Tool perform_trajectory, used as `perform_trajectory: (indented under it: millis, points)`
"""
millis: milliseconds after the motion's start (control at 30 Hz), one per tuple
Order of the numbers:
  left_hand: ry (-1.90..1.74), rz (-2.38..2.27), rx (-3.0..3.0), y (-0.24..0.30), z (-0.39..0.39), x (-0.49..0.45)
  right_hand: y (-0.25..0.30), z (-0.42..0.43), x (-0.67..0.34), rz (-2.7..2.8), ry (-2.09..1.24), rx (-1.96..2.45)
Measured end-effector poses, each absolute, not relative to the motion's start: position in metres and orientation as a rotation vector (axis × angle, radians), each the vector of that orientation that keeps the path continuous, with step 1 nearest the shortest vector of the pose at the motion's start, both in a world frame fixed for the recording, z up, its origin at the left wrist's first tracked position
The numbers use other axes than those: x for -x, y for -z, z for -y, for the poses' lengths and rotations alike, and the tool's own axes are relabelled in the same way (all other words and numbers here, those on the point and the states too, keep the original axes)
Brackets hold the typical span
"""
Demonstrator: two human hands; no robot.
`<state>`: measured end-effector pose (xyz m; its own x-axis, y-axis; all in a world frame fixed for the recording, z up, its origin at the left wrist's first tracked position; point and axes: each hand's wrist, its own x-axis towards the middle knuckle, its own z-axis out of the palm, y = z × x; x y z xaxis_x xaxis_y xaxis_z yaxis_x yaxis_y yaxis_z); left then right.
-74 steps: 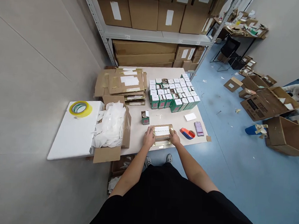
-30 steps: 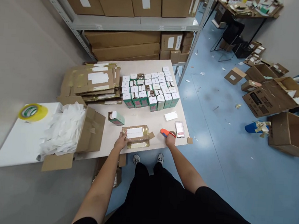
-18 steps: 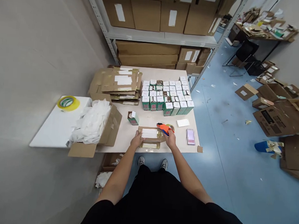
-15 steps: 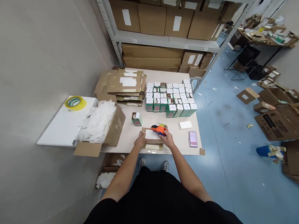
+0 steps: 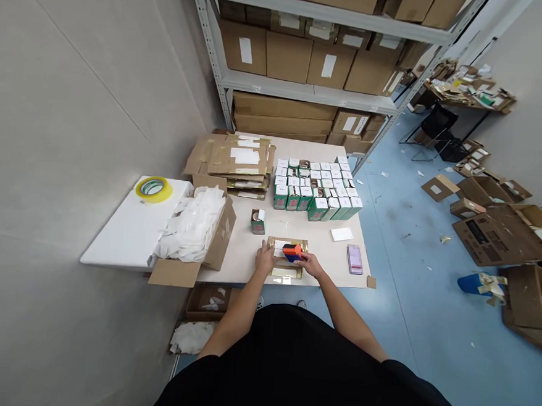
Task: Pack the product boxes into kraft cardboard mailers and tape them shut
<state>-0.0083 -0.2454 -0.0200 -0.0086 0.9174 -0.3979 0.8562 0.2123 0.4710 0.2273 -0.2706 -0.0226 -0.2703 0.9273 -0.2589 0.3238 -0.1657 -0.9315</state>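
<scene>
A small brown cardboard box [image 5: 288, 244] with a white label lies near the front edge of the beige table [image 5: 249, 251]. My left hand [image 5: 264, 259] rests against the box's left end, fingers curled on it. My right hand [image 5: 310, 264] grips an orange and blue tape dispenser [image 5: 292, 251] and holds it on top of the box. A single green and white carton [image 5: 257, 221] stands just behind and to the left of the box.
Several green cartons [image 5: 316, 186] stand in rows mid-table, flattened cardboard [image 5: 234, 160] stacked beside them. An open box of white packing bags [image 5: 194, 228] and a yellow tape roll [image 5: 154, 189] sit left. A white card [image 5: 342, 234] and a phone [image 5: 355, 259] lie right. Shelving [image 5: 306, 91] behind; open cartons [image 5: 496, 225] litter the floor.
My right hand left the box, picked up the tape dispenser from the right of the table and brought it onto the box. My left hand stayed on the box's left end.
</scene>
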Motion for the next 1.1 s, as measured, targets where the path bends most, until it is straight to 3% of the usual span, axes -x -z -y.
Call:
perform_trajectory:
  millis: [133,333,700,1100]
  points:
    - [-0.445,-1.83,-1.534,0.007,0.236,0.005,0.019,0.268,-0.234,1.523,-1.536,1.438]
    - [-0.56,-1.628,-1.393,-0.01,0.206,-0.009,0.021,0.264,-0.257,1.365,-1.718,1.337]
    - [-0.189,-1.442,-1.18,-0.022,0.209,-0.044,0.024,0.265,-0.264,1.349,-1.739,1.418]
    - [-0.514,-1.494,-1.018,-0.026,0.217,-0.063,0.029,0.264,-0.263,1.311,-1.817,1.252]
